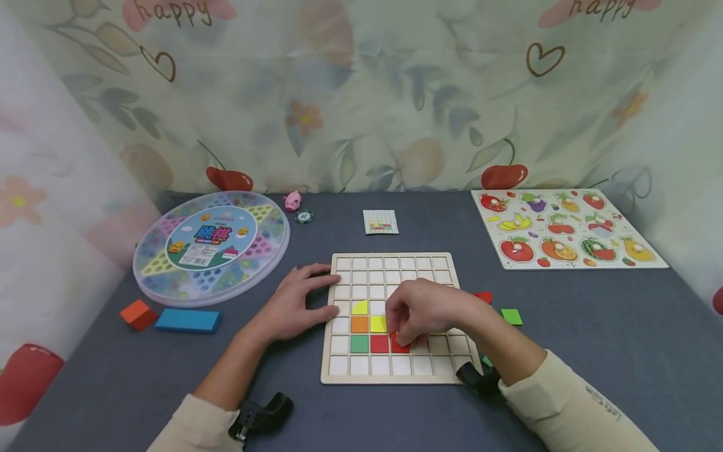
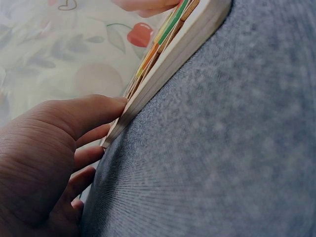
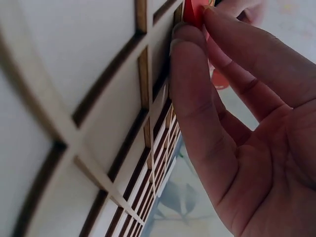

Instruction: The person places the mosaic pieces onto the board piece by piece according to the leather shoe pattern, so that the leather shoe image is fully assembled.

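A wooden grid board [image 1: 326, 367] with white cells lies on the table. Over its lower middle, my right hand [image 1: 432, 311] pinches a red tile [image 1: 401, 344] between thumb and fingers; the right wrist view shows the red tile [image 3: 193, 15] at the fingertips. My left hand [image 1: 296, 301] rests against the board's left edge, its thumb touching the rim in the left wrist view. Beside the red tile sit another red tile [image 1: 379, 344] and a green tile [image 1: 359, 344]. Above them are an orange tile [image 1: 359, 324], a yellow tile [image 1: 378, 324] and a rounded yellow tile [image 1: 359, 307].
Loose green [image 1: 511, 316] and red [image 1: 484, 296] tiles lie right of the board. A small pattern card [image 1: 381, 221] lies behind it. A round game box [image 1: 271, 251], blue block [image 1: 188, 321] and orange block [image 1: 138, 315] are left; a fruit puzzle board [image 1: 542, 230] is back right.
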`<state>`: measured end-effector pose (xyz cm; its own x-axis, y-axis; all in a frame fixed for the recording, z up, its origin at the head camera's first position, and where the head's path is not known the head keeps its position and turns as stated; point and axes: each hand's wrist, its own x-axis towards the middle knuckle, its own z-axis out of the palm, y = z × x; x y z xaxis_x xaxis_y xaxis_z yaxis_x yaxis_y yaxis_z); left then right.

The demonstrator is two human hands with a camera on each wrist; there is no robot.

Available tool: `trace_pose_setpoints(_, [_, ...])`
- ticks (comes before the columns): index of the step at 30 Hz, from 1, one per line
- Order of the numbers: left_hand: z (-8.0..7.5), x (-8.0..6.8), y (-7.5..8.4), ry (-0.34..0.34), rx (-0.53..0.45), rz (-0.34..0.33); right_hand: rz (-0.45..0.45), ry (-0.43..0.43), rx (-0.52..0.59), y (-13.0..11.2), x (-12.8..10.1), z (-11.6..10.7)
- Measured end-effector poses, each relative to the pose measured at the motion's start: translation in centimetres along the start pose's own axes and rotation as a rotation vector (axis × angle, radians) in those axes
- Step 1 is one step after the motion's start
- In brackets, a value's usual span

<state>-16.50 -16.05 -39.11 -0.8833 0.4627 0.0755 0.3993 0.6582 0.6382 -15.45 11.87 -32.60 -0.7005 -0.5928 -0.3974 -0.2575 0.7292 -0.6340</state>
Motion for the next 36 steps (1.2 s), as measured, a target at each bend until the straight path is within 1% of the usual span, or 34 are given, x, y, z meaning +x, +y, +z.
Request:
trace_pose_setpoints(6, [0.1,0.0,0.0,0.008,-0.002,0.004,-0.022,0.029,-0.065,-0.3,-0.2,0.0])
trace_pose_setpoints(12, [0.0,-0.1,0.1,0.004,0.007,-0.001,-0.079,0.044,-0.144,-0.4,-0.1,0.2])
trace_pose_setpoints(18, [-0.1,-0.1,0.1,0.005,0.008,0.001,-0.13,0.044,-0.179,-0.1,0.1,0.3])
trace_pose_setpoints(27, [0.0,-0.1,0.1,0.004,0.006,0.002,-0.117,0.05,-0.157,0.2,-0.2,0.3])
trace_pose_setpoints(31, [0.0,-0.1,0.1,0.004,0.004,0.0,-0.147,0.039,-0.115,0.6,-0.5,-0.2])
trace_pose_setpoints(36, [0.0,-0.1,0.1,0.003,0.003,0.003,-0.202,0.024,-0.046,1.5,-1.5,-1.5])
